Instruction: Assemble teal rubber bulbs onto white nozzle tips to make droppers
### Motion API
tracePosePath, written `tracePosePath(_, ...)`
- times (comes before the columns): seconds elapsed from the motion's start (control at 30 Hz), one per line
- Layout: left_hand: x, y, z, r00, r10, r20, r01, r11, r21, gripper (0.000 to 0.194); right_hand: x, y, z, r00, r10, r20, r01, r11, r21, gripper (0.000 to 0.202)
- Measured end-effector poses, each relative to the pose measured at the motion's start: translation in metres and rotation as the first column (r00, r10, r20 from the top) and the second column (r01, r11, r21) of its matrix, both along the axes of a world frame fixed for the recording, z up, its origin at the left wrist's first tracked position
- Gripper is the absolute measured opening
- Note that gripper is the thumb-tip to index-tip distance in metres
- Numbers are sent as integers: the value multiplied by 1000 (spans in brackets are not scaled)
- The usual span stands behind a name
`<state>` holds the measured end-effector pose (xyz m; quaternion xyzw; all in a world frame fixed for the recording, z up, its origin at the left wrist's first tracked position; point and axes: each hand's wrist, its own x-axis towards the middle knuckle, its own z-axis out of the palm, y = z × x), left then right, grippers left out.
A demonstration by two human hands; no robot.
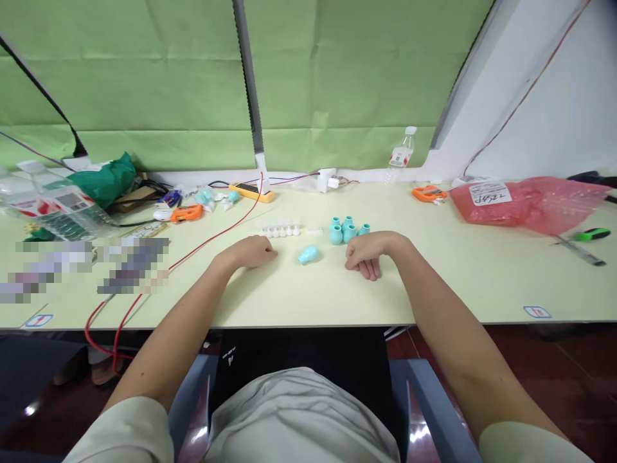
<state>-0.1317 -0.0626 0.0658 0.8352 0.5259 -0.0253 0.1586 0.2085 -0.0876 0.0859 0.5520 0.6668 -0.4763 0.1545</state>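
Observation:
My left hand [256, 251] rests on the table with its fingers curled in, and nothing shows in it. A light-blue pear-shaped piece [308, 254] lies on its side between my hands, touched by neither. My right hand [365, 254], bent at the wrist, has its fingers loosely curled under; no held thing is visible. Just beyond it stand several small teal vase-shaped pieces [336, 233] with narrow necks, one partly hidden by the hand. Behind the left hand is a row of small white pieces [280, 228], with a thin whitish strip [315, 230] beside it.
Orange-handled tools [187, 213], a yellow device [251, 192] and plastic bottles [72, 206] are at the left. A red cable [212, 236] crosses the table [308, 302]. A water bottle [401, 154], red bag [520, 204] and green-handled tool [592, 235] are at the right.

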Motion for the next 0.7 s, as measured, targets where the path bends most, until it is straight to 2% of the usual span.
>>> tracePosePath(0.1, -5, -1, 4, 1000, 15, -15, -17, 991, -131, 38, 1, 0, -1, 1000, -17, 10, 17, 1000, 3, 21)
tracePosePath(0.2, -9, -3, 7, 999, 44, -26, -50, 945, -324, 36, 0, 0, -2, 999, -22, 27, 22, 1000, -5, 15)
tracePosePath(0.27, -9, -5, 8, 999, 50, -15, -52, 914, -402, 36, 0, 0, -3, 999, -9, 31, 10, 1000, -21, 15)
tracePosePath(0.7, -6, -7, 8, 998, 59, 38, -38, 910, -412, 40, -2, -1, -3, 1000, 1, 21, 0, 1000, -21, 20)
